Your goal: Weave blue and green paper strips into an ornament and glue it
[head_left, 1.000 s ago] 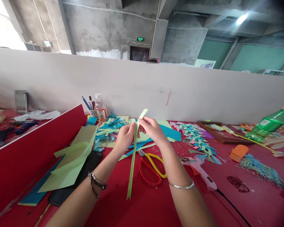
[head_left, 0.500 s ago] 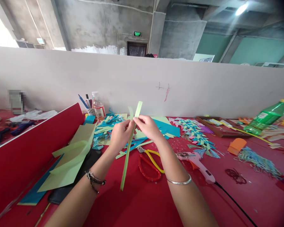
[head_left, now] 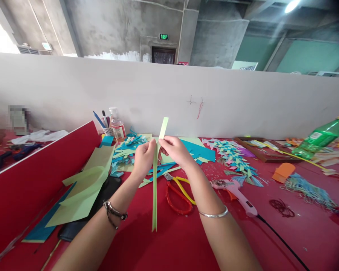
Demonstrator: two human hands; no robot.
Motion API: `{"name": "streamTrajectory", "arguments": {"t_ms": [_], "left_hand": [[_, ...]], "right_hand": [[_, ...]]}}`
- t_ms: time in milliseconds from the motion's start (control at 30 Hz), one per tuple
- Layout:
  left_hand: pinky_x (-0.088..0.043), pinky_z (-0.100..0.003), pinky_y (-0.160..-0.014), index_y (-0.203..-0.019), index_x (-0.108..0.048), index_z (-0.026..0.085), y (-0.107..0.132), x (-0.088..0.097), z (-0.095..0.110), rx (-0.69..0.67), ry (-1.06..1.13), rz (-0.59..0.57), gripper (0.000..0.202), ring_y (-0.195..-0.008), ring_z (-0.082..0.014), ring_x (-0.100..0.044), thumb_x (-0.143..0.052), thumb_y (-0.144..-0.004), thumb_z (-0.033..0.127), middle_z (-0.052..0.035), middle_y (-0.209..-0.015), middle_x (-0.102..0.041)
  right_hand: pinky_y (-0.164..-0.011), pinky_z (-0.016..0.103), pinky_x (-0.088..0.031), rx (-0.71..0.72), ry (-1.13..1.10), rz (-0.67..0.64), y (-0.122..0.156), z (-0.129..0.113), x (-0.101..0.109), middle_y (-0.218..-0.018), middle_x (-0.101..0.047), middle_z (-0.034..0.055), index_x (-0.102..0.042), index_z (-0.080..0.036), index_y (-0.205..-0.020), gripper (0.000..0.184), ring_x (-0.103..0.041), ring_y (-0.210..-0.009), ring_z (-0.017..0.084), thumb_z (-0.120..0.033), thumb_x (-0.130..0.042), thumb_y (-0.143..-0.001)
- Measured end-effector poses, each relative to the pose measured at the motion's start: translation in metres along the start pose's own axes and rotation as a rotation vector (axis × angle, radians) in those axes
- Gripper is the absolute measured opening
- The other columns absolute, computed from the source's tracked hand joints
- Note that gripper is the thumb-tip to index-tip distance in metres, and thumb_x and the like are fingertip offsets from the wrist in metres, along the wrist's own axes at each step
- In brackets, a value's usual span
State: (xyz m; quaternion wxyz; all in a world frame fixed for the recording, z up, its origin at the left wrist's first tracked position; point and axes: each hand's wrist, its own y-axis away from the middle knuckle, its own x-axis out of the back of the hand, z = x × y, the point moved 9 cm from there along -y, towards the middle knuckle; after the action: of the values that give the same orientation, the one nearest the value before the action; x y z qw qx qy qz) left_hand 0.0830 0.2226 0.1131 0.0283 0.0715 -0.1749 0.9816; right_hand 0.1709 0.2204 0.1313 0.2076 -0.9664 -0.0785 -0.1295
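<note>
A long light-green paper strip (head_left: 154,195) hangs nearly upright above the red table (head_left: 172,244), its top end sticking up above my fingers. My left hand (head_left: 142,160) pinches the strip from the left and my right hand (head_left: 175,150) pinches it from the right, both closed on it near its upper part. Red-and-yellow scissors (head_left: 179,194) lie on the table just beyond and below my hands. A pile of blue and green paper strips (head_left: 127,154) lies behind my left hand.
Green paper sheets (head_left: 84,188) lie at the left by a red divider (head_left: 31,177). A pink glue gun (head_left: 237,195) with a black cord, woven paper pieces (head_left: 234,162), a green bottle (head_left: 319,139), a small bottle (head_left: 117,128) and pens stand around. A white partition (head_left: 243,101) backs the table.
The strip has swung from a slant to nearly vertical, its lower end moving right. My hands stayed pinched on it and rose slightly in view.
</note>
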Motion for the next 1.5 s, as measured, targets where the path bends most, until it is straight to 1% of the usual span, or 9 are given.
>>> {"name": "streamTrajectory", "arguments": {"t_ms": [200,300,433,567,667,933,1167,1333,1500], "left_hand": [[-0.035,-0.018,-0.040,-0.056,-0.053,0.015,-0.002,-0.007,0.002,-0.054,-0.068,-0.090,0.041,-0.038,-0.0077,-0.047,-0.035,-0.082,0.041,0.0013,-0.046,-0.054],[-0.033,-0.017,-0.042,-0.053,-0.052,0.015,-0.002,-0.002,0.006,-0.129,-0.201,-0.023,0.039,-0.040,-0.0079,-0.046,-0.036,-0.081,0.035,0.0016,-0.046,-0.053],[-0.033,-0.018,-0.044,-0.052,-0.050,0.016,-0.002,0.001,0.004,-0.108,-0.265,0.003,0.037,-0.042,-0.0093,-0.048,-0.033,-0.081,0.032,0.0016,-0.046,-0.053],[-0.027,-0.018,-0.043,-0.052,-0.042,0.018,-0.002,0.010,0.012,-0.151,-0.386,0.073,0.030,-0.041,-0.0084,-0.045,-0.037,-0.078,0.031,0.0046,-0.042,-0.047],[-0.027,-0.018,-0.045,-0.051,-0.041,0.018,-0.001,0.012,0.016,-0.180,-0.448,0.078,0.031,-0.041,-0.0080,-0.043,-0.036,-0.078,0.032,0.0051,-0.041,-0.044],[-0.023,-0.019,-0.045,-0.051,-0.040,0.016,-0.004,0.012,0.014,-0.202,-0.436,0.083,0.032,-0.045,-0.0072,-0.034,-0.037,-0.079,0.032,0.0051,-0.044,-0.037],[-0.021,-0.019,-0.043,-0.049,-0.037,0.016,-0.004,0.018,0.011,-0.183,-0.382,0.167,0.032,-0.044,-0.0064,-0.028,-0.039,-0.078,0.031,0.0060,-0.044,-0.028],[-0.027,-0.018,-0.042,-0.054,-0.046,0.016,-0.004,0.000,0.009,-0.122,-0.234,-0.025,0.032,-0.040,-0.0066,-0.037,-0.041,-0.079,0.036,0.0055,-0.043,-0.041],[-0.029,-0.017,-0.043,-0.051,-0.047,0.015,-0.002,0.005,0.015,-0.174,-0.289,0.040,0.033,-0.041,-0.0063,-0.039,-0.039,-0.080,0.030,0.0045,-0.044,-0.045]], "right_hand": [[-0.044,0.021,-0.027,-0.015,-0.075,0.101,-0.003,0.007,0.009,-0.046,-0.036,-0.0060,-0.038,-0.020,-0.056,0.029,-0.035,-0.042,0.007,-0.036,-0.042,-0.079],[-0.045,0.021,-0.027,0.007,0.008,0.049,-0.002,0.005,0.007,-0.048,-0.037,-0.0056,-0.040,-0.019,-0.057,0.031,-0.035,-0.044,0.007,-0.042,-0.043,-0.078],[-0.045,0.021,-0.026,0.015,0.165,0.023,-0.001,0.005,0.005,-0.051,-0.039,-0.0042,-0.043,-0.018,-0.058,0.030,-0.036,-0.046,0.007,-0.040,-0.041,-0.078],[-0.046,0.020,-0.026,0.025,0.197,0.033,-0.001,0.005,0.005,-0.052,-0.039,-0.0042,-0.041,-0.018,-0.058,0.030,-0.034,-0.048,0.007,-0.039,-0.041,-0.079],[-0.045,0.021,-0.025,0.034,0.187,0.039,-0.002,0.004,0.004,-0.051,-0.036,-0.0049,-0.038,-0.018,-0.057,0.033,-0.031,-0.046,0.007,-0.041,-0.040,-0.080],[-0.044,0.020,-0.027,0.009,0.105,0.025,-0.002,0.009,0.000,-0.050,-0.038,-0.0046,-0.039,-0.019,-0.057,0.036,-0.035,-0.045,0.007,-0.045,-0.039,-0.080],[-0.044,0.021,-0.027,-0.044,0.107,0.096,-0.004,0.017,0.005,-0.046,-0.037,-0.0049,-0.037,-0.018,-0.053,0.034,-0.034,-0.044,0.007,-0.040,-0.040,-0.079],[-0.043,0.020,-0.026,-0.065,0.029,0.177,-0.003,0.016,0.016,-0.046,-0.034,-0.0061,-0.038,-0.019,-0.055,0.032,-0.031,-0.042,0.006,-0.040,-0.042,-0.079],[-0.044,0.020,-0.027,-0.055,0.038,0.079,-0.002,0.011,0.009,-0.048,-0.036,-0.0052,-0.039,-0.018,-0.055,0.035,-0.033,-0.045,0.007,-0.044,-0.042,-0.078]]}}
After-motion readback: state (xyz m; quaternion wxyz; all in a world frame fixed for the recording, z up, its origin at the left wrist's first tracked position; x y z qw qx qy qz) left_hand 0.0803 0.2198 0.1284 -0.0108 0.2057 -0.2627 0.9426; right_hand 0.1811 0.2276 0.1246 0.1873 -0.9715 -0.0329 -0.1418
